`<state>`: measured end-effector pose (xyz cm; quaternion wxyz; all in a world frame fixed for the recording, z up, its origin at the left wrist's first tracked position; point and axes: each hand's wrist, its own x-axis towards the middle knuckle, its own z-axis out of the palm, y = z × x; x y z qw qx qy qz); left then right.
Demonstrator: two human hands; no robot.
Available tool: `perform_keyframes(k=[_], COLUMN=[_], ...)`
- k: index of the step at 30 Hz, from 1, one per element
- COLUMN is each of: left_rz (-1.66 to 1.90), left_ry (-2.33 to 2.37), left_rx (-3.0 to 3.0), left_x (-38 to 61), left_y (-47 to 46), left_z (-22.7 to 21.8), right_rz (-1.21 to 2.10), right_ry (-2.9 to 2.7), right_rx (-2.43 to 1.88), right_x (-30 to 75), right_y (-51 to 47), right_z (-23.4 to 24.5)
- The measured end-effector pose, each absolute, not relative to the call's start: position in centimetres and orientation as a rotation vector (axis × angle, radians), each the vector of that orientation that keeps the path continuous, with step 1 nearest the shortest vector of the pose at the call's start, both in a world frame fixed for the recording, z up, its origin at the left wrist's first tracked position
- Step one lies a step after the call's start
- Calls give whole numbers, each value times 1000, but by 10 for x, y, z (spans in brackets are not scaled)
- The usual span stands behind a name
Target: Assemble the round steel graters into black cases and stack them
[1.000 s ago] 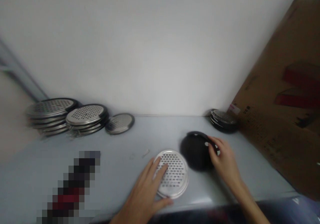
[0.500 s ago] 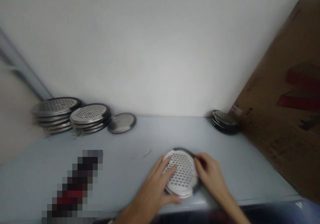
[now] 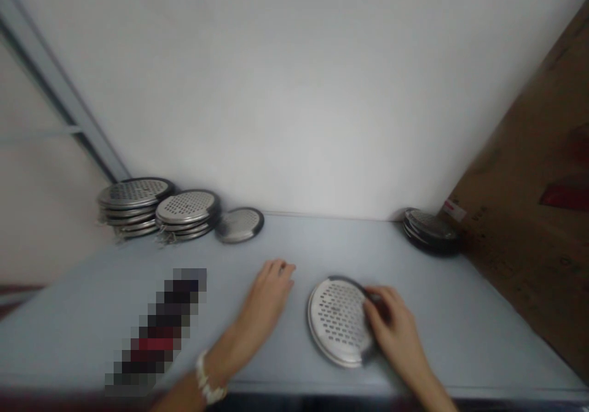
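Observation:
A round perforated metal disc [image 3: 338,320] with a dark rim lies flat on the pale grey table [image 3: 451,314] near its front edge. My right hand [image 3: 391,329] rests on the disc's right edge, fingers curled over the rim and gripping it. My left hand [image 3: 267,298] lies on the table just left of the disc, apart from it, fingers bent loosely and holding nothing. A bracelet sits on my left wrist.
Two stacks of perforated discs [image 3: 133,206] [image 3: 188,214] and a single disc [image 3: 239,225] stand at the back left by the wall. A small dark stack [image 3: 430,231] sits at the back right beside a brown cardboard box [image 3: 534,228]. A pixelated patch [image 3: 159,332] covers the front left.
The black part was brought under the perforated disc and the two now lie together. My left hand has come off the disc and moved left onto the table. The view shifted left.

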<state>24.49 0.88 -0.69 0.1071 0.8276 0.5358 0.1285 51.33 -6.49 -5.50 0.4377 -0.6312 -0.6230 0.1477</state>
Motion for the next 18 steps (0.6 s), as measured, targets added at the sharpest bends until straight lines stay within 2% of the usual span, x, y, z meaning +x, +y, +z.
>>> perform_keyframes(k=[3,11,15,18], left_rz=[222,156,157,179], left_ry=[1565,1424,1382,1376], left_rx=[2427,2387,2374,2342], left_x=[226,208,208,205], left_y=[26,26,25,23], left_z=[-6,-7,-5,-5], right_rz=[300,-170,-390,-364], right_ry=[-1656,-2237,-2245,-2196], right_rx=[-1553,-1296,-1164,-1070], right_x=[510,516,516,519], right_y=[-78,-112,-122,-135], right_z=[-59,-91,-100,-97])
